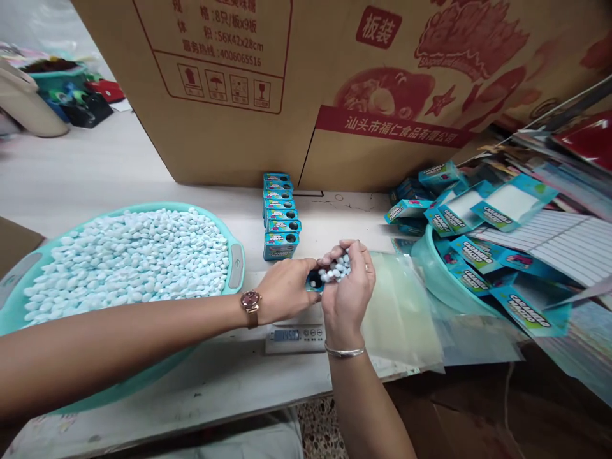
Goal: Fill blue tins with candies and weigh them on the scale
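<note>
My left hand [285,288], with a watch at its wrist, grips a small blue candy box [314,281] whose dark opening faces up; the fingers hide most of it. Cupped beside that opening, my right hand [351,296] holds a heap of pale blue-white candies [337,270], some lying right at the box's mouth. Beneath the hands is a white digital scale [292,345], its display lit. To the left, a large turquoise basin [235,258] is heaped with the same kind of candies [129,261].
Several blue boxes [280,247] stand in a row behind my hands. A big cardboard carton [229,140] rises at the back. At right, a turquoise tub [433,271] holds blue printed packages [478,254], with clear plastic sheets [406,312] lying beside it.
</note>
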A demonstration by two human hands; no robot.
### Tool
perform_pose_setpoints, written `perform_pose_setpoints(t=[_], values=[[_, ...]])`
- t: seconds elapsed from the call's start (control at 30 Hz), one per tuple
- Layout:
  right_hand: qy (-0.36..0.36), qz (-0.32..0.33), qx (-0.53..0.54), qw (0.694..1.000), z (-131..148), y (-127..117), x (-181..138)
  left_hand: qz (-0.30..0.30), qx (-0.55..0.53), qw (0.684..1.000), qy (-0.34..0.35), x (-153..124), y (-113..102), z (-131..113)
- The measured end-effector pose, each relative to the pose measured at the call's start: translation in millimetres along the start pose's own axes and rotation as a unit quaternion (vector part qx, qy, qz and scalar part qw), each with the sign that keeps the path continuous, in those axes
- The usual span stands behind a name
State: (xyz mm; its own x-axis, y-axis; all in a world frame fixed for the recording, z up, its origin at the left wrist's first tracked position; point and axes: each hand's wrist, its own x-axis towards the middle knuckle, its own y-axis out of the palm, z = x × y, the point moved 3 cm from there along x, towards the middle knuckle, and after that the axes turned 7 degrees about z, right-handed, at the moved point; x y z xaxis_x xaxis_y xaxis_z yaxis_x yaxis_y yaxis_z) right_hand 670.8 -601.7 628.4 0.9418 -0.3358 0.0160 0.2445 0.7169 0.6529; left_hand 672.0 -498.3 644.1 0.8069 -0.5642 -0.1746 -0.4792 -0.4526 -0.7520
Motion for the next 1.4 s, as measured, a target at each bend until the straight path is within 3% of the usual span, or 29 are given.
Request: perform_pose_setpoints(t=[0.97,1.13,1.27,1.4], values=[[-0.030,-0.015,-0.069,0.997,1,2,-12,0.000,0.004,1.000,0.004,-3,-1,2],[-0.017,-0.025,-0.039,0.999,2,1,-6,0.001,0.023,1.000,-0.001,-2,1,4],[0.029,-0.038,0.050,0.998,11,-10,3,0.008,0.023,1.000,-0.015,-3,-2,4],[0.026,-0.073,0.111,0.991,25,-42,7,0.012,0.017,0.999,-0.024,-15,-17,6]])
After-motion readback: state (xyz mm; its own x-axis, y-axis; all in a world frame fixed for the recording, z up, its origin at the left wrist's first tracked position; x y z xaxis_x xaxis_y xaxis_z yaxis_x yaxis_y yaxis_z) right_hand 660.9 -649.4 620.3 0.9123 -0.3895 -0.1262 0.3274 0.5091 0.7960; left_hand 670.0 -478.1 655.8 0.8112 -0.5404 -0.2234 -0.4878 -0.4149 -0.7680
